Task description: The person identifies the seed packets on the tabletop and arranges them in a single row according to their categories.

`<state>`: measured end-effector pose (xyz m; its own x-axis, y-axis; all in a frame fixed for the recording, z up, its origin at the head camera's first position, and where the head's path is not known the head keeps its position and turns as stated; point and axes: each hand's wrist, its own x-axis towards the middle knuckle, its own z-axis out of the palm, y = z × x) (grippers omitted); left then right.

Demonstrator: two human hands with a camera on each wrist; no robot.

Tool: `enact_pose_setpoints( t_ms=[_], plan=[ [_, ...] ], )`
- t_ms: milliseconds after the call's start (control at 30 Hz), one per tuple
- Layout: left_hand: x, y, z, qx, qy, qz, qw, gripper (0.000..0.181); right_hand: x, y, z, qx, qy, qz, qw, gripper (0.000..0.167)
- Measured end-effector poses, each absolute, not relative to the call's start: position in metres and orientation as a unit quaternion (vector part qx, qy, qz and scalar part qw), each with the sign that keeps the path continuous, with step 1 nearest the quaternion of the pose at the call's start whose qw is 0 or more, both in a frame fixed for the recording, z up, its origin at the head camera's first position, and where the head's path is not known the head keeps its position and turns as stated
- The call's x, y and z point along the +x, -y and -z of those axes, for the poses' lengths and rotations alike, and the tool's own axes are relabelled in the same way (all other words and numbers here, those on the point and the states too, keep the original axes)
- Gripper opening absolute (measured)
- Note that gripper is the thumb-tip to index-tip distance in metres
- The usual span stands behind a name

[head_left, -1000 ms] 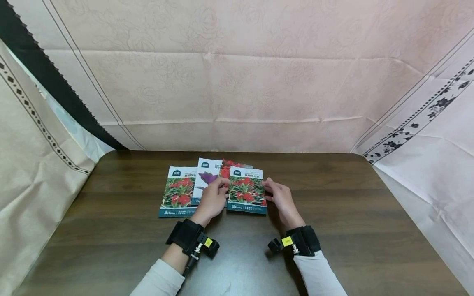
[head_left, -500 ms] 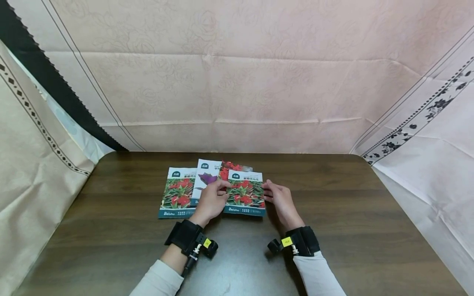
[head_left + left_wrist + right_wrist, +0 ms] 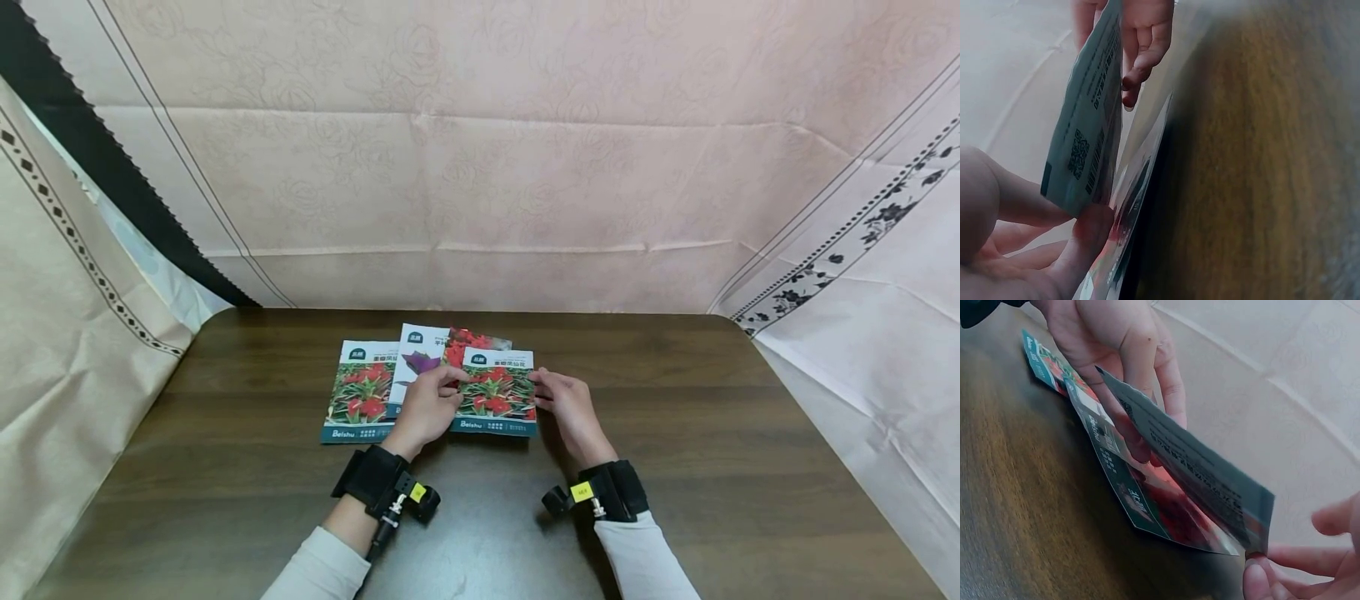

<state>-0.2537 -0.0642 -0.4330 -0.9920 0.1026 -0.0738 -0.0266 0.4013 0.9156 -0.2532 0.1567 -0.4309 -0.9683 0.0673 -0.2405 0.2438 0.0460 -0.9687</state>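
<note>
A packet with red flowers (image 3: 498, 393) is held between both hands, raised over the others; its back with a QR code (image 3: 1077, 153) shows in the left wrist view. My left hand (image 3: 431, 405) pinches its left edge between thumb and fingers. The right hand (image 3: 570, 408) pinches the right edge, as the right wrist view also shows at the packet's corner (image 3: 1259, 519). Beneath it lies a packet with red blooms (image 3: 480, 337), partly covered. A white packet with a purple flower (image 3: 420, 358) overlaps another red-flowered packet (image 3: 360, 393) at the left.
The packets lie near the far edge of a brown wooden table (image 3: 675, 400). Behind it hangs a pale patterned cloth (image 3: 480, 192), with further cloths at both sides and a dark strip (image 3: 112, 150) at the left. Each wrist wears a black strap with a small camera.
The held packet has come slightly lower and nearer the table's front, with a small shift left. Both hands have kept their grip on its edges; the other packets look unmoved.
</note>
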Motion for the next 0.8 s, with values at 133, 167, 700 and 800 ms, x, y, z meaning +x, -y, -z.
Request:
enact_pose_setpoints(
  t_ms=[133, 167, 700, 800],
  plan=[
    [-0.2534, 0.0647, 0.4328, 0.026, -0.835, -0.546, 0.058, 0.025, -0.2526, -0.1562, 0.4324, 0.099, -0.743, 0.659, 0.057, 0.034],
    [-0.2533, 0.0648, 0.4323, 0.026, -0.835, -0.547, 0.057, 0.025, -0.2523, -0.1561, 0.4327, 0.099, -0.748, 0.654, 0.055, 0.033],
    [-0.2536, 0.0699, 0.4301, 0.033, -0.819, -0.571, 0.051, 0.044, -0.2513, -0.1537, 0.4343, 0.087, -0.759, 0.644, 0.035, 0.029],
    [-0.2542, 0.0705, 0.4294, 0.028, -0.821, -0.568, 0.051, 0.046, -0.2519, -0.1529, 0.4338, 0.092, -0.757, 0.646, 0.026, 0.030]
  ],
)
